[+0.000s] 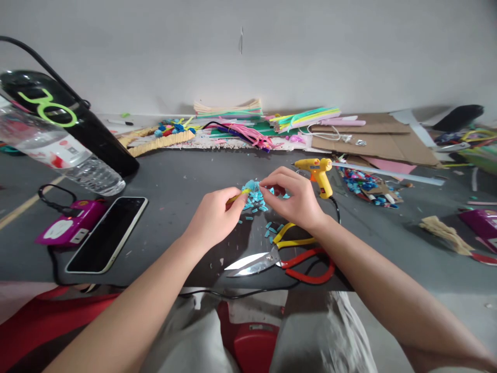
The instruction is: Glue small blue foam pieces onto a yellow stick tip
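Observation:
My left hand [217, 215] is closed in a pinch on a thin yellow piece [245, 191], whose full shape is hidden by the fingers. Light blue material [251, 185] shows at the tip of that piece. My right hand [289, 197] reaches in from the other side, thumb and forefinger pinched beside the blue material; anything between them is too small to make out. Small light blue cut pieces [256, 208] lie scattered on the grey table [171, 207] under both hands. Scissors [267, 259] with red and yellow handles lie below my right wrist, blades parted and pointing left.
A yellow glue gun [319, 171] lies beyond my right hand, near a pile of blue and red bits [361, 184]. Pipe cleaners [306, 119] and cardboard [373, 140] line the wall. At left are a phone [108, 235], a purple box [72, 223], a plastic bottle [66, 150] and a black cylinder [97, 134].

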Motion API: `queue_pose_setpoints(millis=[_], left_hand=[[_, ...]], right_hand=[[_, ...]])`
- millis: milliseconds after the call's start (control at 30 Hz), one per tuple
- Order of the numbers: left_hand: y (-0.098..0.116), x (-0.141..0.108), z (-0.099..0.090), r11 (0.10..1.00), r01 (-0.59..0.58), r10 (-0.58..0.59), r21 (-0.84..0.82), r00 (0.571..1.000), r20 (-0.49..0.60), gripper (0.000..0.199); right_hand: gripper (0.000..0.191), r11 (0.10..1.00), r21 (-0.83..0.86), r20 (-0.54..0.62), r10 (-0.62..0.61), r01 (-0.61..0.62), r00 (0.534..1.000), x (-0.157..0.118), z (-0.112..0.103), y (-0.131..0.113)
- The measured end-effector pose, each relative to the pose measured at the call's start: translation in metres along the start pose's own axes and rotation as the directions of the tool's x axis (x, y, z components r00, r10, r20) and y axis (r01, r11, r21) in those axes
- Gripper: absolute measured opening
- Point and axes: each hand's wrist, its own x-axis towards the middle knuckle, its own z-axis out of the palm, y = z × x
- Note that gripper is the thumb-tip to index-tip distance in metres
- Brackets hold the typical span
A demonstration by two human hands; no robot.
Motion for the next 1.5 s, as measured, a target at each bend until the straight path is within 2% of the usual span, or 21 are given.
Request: queue_pose_setpoints(millis=[167, 567, 733, 900, 967, 1067, 1133, 1200, 1233, 1300, 1333, 1367, 1433, 1467, 1500], left_hand=[[0.001, -0.001, 0.000, 1.000, 0.010, -0.010, -0.006, 1.000, 0.010, 0.042], [0.000, -0.002, 0.000, 1.000, -0.017, 0.017, -0.017, 1.000, 0.019, 0.043], [-0.001, 0.000, 0.000, 0.998, 0.008, -0.006, -0.056, 1.000, 0.022, 0.042], [-0.003, 0.003, -0.001, 0.990, 0.072, -0.071, -0.124, 0.997, 0.016, 0.041], [-0.005, 0.004, -0.001, 0.986, 0.101, -0.099, -0.132, 0.995, 0.019, 0.043], [-0.008, 0.005, -0.001, 0.986, 0.111, -0.110, -0.124, 0.994, 0.016, 0.045], [-0.010, 0.005, -0.001, 0.988, 0.101, -0.101, -0.113, 0.995, 0.008, 0.043], [-0.011, 0.006, -0.001, 0.990, 0.086, -0.087, -0.112, 0.996, -0.004, 0.039], [-0.011, 0.006, -0.001, 0.990, 0.080, -0.082, -0.114, 0.997, -0.010, 0.037], [-0.009, 0.006, -0.001, 0.991, 0.072, -0.074, -0.114, 0.997, -0.010, 0.034], [-0.008, 0.006, -0.001, 0.991, 0.070, -0.071, -0.110, 0.997, -0.009, 0.033], [-0.007, 0.006, -0.001, 0.992, 0.067, -0.068, -0.105, 0.998, -0.005, 0.034], [-0.005, 0.007, 0.000, 0.994, 0.061, -0.062, -0.092, 0.998, -0.007, 0.036], [-0.004, 0.007, 0.000, 0.995, 0.056, -0.057, -0.086, 0.998, -0.010, 0.037], [-0.003, 0.007, 0.001, 0.995, 0.052, -0.053, -0.080, 0.999, -0.013, 0.037]], right_hand=[[0.013, 1.000, -0.005, 0.029, -0.017, 0.017, 0.999, -0.002, 0.003, 0.002], [0.011, 1.000, -0.020, 0.016, -0.021, 0.021, 1.000, -0.002, 0.005, 0.004], [0.011, 0.999, 0.038, -0.007, 0.026, -0.026, 1.000, 0.000, 0.002, 0.001], [0.018, 0.986, 0.065, -0.064, 0.155, -0.151, 0.986, 0.006, -0.012, -0.005], [0.030, 0.976, 0.063, -0.004, 0.208, -0.208, 0.978, 0.009, -0.021, -0.003], [0.048, 0.961, 0.040, 0.227, 0.260, -0.275, 0.939, 0.010, -0.038, 0.003], [0.051, 0.943, 0.008, 0.405, 0.300, -0.332, 0.864, 0.005, -0.053, 0.009], [0.055, 0.915, -0.081, 0.486, 0.382, -0.395, 0.786, -0.004, -0.070, 0.016], [0.058, 0.894, -0.148, 0.495, 0.437, -0.423, 0.751, -0.010, -0.078, 0.019], [0.065, 0.814, -0.357, 0.399, 0.576, -0.458, 0.713, -0.022, -0.096, 0.024], [0.067, 0.723, -0.504, 0.304, 0.660, -0.472, 0.687, -0.028, -0.103, 0.026], [0.069, 0.597, -0.635, 0.171, 0.728, -0.490, 0.664, -0.032, -0.109, 0.028], [0.073, 0.354, -0.791, -0.046, 0.779, -0.499, 0.625, -0.037, -0.118, 0.033], [0.075, 0.274, -0.823, -0.112, 0.780, -0.497, 0.616, -0.037, -0.119, 0.036], [0.076, 0.235, -0.839, -0.142, 0.776, -0.491, 0.614, -0.036, -0.119, 0.039]])
